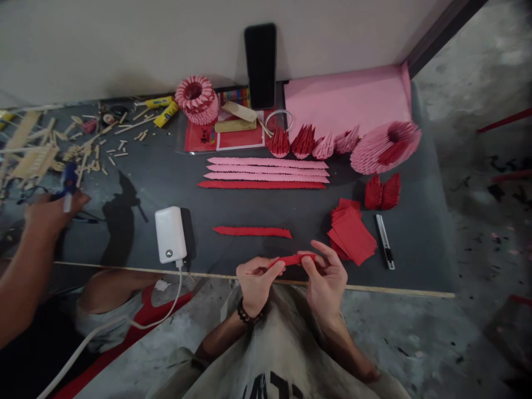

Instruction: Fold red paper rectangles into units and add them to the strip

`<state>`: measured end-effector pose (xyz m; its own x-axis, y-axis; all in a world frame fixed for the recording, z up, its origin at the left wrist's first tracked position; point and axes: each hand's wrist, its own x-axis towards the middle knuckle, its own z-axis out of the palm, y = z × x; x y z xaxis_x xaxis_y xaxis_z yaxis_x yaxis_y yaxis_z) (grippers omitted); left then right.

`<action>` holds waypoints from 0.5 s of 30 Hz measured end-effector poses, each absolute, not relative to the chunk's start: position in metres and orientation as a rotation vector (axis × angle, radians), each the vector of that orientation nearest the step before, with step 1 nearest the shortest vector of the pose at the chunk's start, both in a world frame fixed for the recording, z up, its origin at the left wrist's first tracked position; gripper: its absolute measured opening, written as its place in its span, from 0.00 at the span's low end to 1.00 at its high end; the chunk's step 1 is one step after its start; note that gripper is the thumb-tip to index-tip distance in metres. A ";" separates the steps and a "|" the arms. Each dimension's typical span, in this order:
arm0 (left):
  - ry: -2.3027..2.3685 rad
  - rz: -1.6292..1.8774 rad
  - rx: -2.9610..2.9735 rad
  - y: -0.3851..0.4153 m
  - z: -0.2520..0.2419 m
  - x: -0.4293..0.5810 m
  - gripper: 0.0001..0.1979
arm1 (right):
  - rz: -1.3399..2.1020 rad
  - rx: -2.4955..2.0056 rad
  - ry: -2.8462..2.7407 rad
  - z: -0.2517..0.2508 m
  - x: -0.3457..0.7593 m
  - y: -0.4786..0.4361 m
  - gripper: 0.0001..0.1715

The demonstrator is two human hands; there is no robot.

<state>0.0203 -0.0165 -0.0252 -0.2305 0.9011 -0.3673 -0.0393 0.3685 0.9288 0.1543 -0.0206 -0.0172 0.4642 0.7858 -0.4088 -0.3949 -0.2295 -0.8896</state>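
Between my two hands, over the table's front edge, is a narrow folded strip of red paper point(292, 260). My left hand point(258, 278) pinches its left end between thumb and fingers. At the right end, my right hand point(327, 275) grips it with the thumb, the upper fingers stretched out. Just beyond lies a red chain of folded paper point(252, 231). A loose stack of red paper rectangles point(353, 231) sits right of it. Farther back, several pink chains point(268, 162) and a longer red chain point(261, 184) lie in parallel rows.
A white power bank point(170, 235) with a cable is at the left, a box cutter point(384, 241) at the right. Paper bundles, a pink folded-paper piece point(384, 148) and a vase-like one point(197, 100) stand behind. A phone point(261, 65) leans on the wall. A co-worker's hand point(52, 213) holds a blue tool.
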 end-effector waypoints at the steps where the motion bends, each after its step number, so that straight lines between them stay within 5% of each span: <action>1: 1.531 1.084 0.803 -0.017 -0.026 0.020 0.13 | 1.144 -1.414 -0.363 -0.017 0.154 -0.020 0.25; 9: 1.520 1.093 0.828 -0.014 -0.026 0.016 0.13 | 1.130 -1.429 -0.335 -0.015 0.152 -0.018 0.24; 15: 1.440 0.791 1.015 0.002 -0.005 0.008 0.11 | 1.019 -1.506 -0.393 -0.014 0.158 -0.017 0.24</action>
